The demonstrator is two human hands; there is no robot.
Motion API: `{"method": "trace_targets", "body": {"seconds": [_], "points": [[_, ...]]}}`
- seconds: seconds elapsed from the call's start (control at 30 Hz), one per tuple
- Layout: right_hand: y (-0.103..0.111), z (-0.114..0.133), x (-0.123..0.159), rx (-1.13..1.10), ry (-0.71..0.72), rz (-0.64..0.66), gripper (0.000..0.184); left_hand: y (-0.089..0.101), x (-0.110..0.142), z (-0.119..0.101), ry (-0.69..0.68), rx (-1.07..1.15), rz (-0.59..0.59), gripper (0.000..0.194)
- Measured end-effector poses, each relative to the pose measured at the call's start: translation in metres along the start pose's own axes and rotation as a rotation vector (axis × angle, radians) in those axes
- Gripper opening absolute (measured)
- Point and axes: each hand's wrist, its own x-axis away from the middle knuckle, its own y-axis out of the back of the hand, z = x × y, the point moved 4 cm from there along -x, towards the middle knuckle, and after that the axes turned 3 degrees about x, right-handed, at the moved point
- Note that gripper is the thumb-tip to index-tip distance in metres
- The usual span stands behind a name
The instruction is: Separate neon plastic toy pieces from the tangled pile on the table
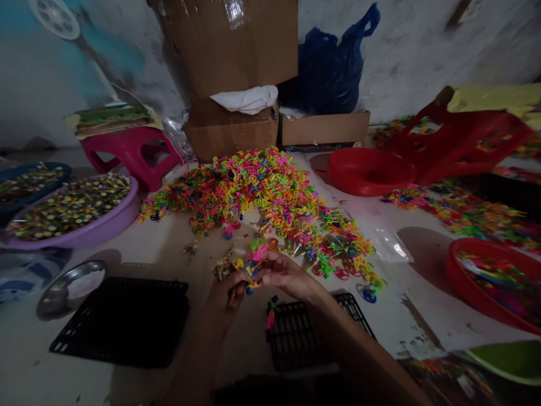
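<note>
Both forearms reach in from below; my left hand (224, 296) is closed around a small bunch of colourful plastic pieces (247, 268), and my right hand (287, 273) pinches one at its top. They sit above the black grid tray (321, 332). Loosely held, pieces could slip into the big pile (262, 197) behind.

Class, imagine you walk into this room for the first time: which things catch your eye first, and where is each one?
First comes the big heap of bright plastic rings spread across the middle of the floor. Just in front of it, the left hand and right hand meet over a small cluster of coloured pieces. At the left, a purple basin holds small dark and yellow pieces, and a red bowl lies at the right.
</note>
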Motion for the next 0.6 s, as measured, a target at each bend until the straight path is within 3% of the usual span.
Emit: {"method": "trace_targets", "body": {"seconds": [0.13, 0.2, 0.37, 0.47, 0.53, 0.6], "points": [[0.004, -0.002, -0.002, 0.018, -0.108, -0.168, 0.032, 0.000, 0.001, -0.001, -0.038, -0.024, 0.062, 0.059], [0.003, -0.003, -0.001, 0.026, -0.150, -0.175, 0.035, 0.000, 0.001, -0.001, -0.080, -0.069, 0.065, 0.055], [0.008, -0.001, 0.000, 0.049, -0.211, -0.274, 0.043, -0.005, 0.004, -0.011, -0.326, -0.504, 0.049, 0.039], [0.011, -0.003, -0.001, 0.118, -0.169, -0.297, 0.042, -0.001, 0.004, -0.019, -0.309, -0.724, -0.020, 0.032], [0.008, -0.006, -0.002, 0.093, -0.104, -0.226, 0.035, -0.001, 0.003, -0.019, -0.252, -0.750, 0.072, 0.032], [0.002, -0.010, -0.002, -0.060, -0.044, -0.120, 0.025, -0.002, 0.001, -0.015, -0.178, -0.619, 0.249, 0.035]]}}
